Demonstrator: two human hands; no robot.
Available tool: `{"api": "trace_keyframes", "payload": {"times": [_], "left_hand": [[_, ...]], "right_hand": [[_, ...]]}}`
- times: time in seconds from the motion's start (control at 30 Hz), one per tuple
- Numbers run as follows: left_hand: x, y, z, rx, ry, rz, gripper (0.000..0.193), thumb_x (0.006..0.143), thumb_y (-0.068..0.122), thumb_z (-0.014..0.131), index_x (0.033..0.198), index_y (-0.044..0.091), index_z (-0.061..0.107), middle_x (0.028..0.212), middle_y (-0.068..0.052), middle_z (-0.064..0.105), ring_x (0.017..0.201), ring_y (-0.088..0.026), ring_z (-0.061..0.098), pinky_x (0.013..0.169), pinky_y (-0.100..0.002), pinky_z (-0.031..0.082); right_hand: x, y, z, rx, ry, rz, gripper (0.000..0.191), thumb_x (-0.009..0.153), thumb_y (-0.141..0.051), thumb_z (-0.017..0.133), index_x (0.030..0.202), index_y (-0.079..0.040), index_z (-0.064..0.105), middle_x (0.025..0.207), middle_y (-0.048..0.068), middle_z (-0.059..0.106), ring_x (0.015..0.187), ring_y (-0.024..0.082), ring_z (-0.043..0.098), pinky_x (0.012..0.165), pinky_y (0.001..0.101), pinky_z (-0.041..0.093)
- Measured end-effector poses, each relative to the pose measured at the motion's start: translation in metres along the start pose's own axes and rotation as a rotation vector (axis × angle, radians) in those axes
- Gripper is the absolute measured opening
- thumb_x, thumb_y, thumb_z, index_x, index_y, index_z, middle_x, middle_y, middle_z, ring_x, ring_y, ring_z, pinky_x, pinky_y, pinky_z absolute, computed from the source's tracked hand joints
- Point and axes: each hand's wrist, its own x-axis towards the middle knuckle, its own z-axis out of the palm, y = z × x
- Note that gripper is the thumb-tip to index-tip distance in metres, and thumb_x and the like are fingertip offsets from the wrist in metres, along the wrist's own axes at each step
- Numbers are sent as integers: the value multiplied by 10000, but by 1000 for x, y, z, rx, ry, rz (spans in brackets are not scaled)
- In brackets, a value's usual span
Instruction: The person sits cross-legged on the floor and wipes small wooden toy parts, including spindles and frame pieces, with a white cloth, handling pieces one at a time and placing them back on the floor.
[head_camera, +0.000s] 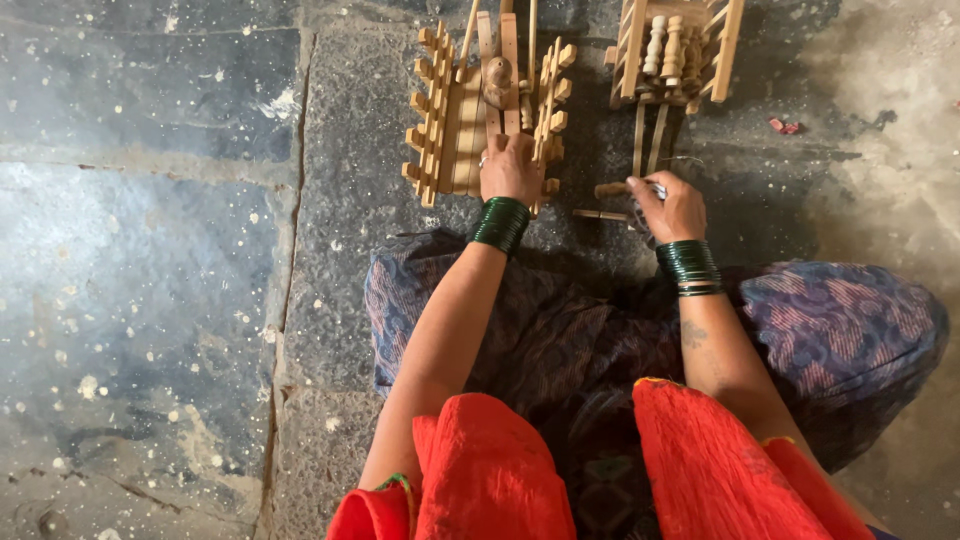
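A grey stone floor fills the scene. At its far middle lies a wooden toy cart; a second wooden cart sits to its right. The left hand presses flat on the first cart. The right hand grips a small wooden-handled tool just right.

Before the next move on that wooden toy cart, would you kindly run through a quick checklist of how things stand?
1. Left hand steadies the wooden toy cart: ok, it rests on the cart's near end.
2. Right hand grips a small tool: ok, fingers closed around it; what kind of tool, cannot tell.
3. Cart lies flat on the stone floor: ok.
4. Second wooden cart stands apart from the hands: ok.
5. Loose wooden stick beside the right hand: ok, within easy reach.
6. Cart's joints sound: cannot tell.
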Motion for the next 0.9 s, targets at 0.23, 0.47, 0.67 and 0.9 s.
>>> {"api": "trace_keyframes", "payload": {"times": [0.23, 0.47, 0.67, 0.9], "left_hand": [[-11, 14, 3, 0, 35, 99, 359, 831, 98, 712, 1160, 238, 684, 1333, -119, 556, 1155, -370, 580, 981, -482, 517], [-12, 24, 1, -241, -101, 44, 493, 915, 97, 618, 1395, 145, 516, 1409, -217, 492, 1157, -394, 620, 958, -474, 549], [-14, 32, -4, -547, 107, 223, 555, 864, -36, 628, 1392, 101, 526, 1378, -215, 526, 1239, -387, 576, 1038, -444, 549], [-6, 23, -33, -799, 203, 125, 573, 888, -62, 521, 1437, 97, 496, 1459, -122, 517, 1173, -232, 608, 1063, -381, 552]], "right_hand": [[8, 1, 3, 101, -20, 36, 385, 994, -422, 722, 1075, -47, 760, 957, 160, 762, 871, 297, 751, 772, 393, 568], [15, 7, -5, 131, 70, -68, 245, 1006, -277, 762, 1047, -36, 740, 920, 141, 772, 792, 230, 754, 725, 350, 574], [48, -34, -10, 145, 172, -463, 299, 955, -16, 758, 1242, -73, 694, 1188, 116, 728, 1078, 238, 719, 934, 381, 592], [119, -147, 40, -482, -197, -458, 537, 889, -191, 801, 1398, -142, 638, 1323, 70, 627, 1065, 256, 610, 848, 484, 521]]}}
